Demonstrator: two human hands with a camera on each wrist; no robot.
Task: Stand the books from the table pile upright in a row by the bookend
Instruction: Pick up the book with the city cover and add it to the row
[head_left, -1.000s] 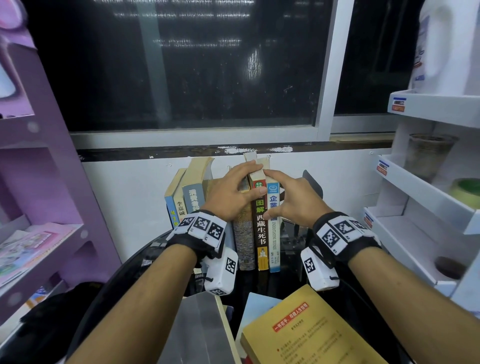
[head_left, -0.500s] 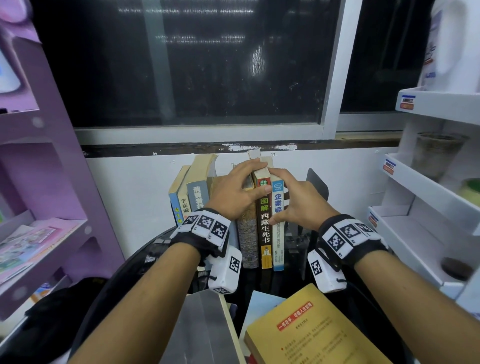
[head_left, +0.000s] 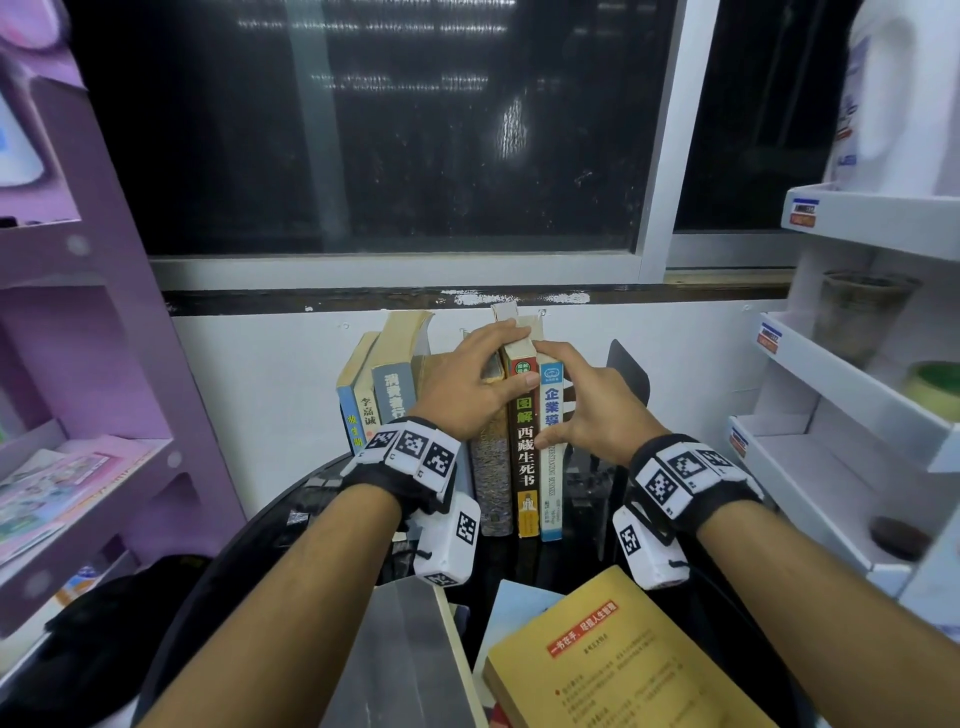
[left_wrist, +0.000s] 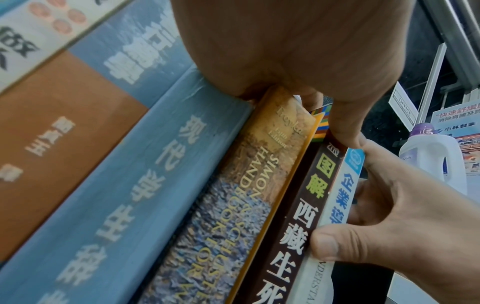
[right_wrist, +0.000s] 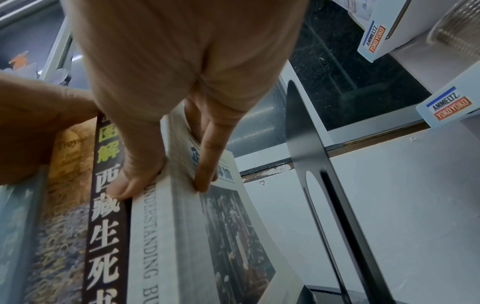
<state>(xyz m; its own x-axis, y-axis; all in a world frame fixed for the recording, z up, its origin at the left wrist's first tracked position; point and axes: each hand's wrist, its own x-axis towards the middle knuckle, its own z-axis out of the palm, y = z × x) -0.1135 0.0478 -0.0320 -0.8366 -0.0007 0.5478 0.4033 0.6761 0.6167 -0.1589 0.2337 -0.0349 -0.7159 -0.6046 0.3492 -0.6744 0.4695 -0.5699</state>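
Head view: a row of books stands upright on the black table (head_left: 291, 525), against the white wall below a dark window. From the left the row runs through a blue-and-white spine, a grey-blue one that leans a little, a speckled spine, the dark brown book (head_left: 524, 457) with white characters and a yellow foot, and the white-and-blue book (head_left: 550, 483) at the right end. The black bookend (head_left: 631, 371) stands just right of that last book, mostly hidden behind the right hand (head_left: 597, 410). The left hand (head_left: 467, 384) lies over the tops of the middle books, fingers curled onto their upper edges, thumb against the brown spine. The right hand clasps the white-and-blue book, thumb on the spine, fingers round its far side. The pile (head_left: 613, 670) lies near the bottom edge, a yellow cover on top, cut off by the frame.

Left wrist view: the left hand (left_wrist: 298, 61) grips the speckled spine (left_wrist: 233, 205), whose gold lettering is blurred; its fingertips are hidden behind the books. The spines at the left are out of focus.

Right wrist view: the right hand (right_wrist: 182, 86) pinches the white-and-blue book (right_wrist: 166, 236), thumb on the spine, fingers on the cover. The bookend (right_wrist: 306, 131) stands apart to the right, with a gap between it and the book; its base is cut off.
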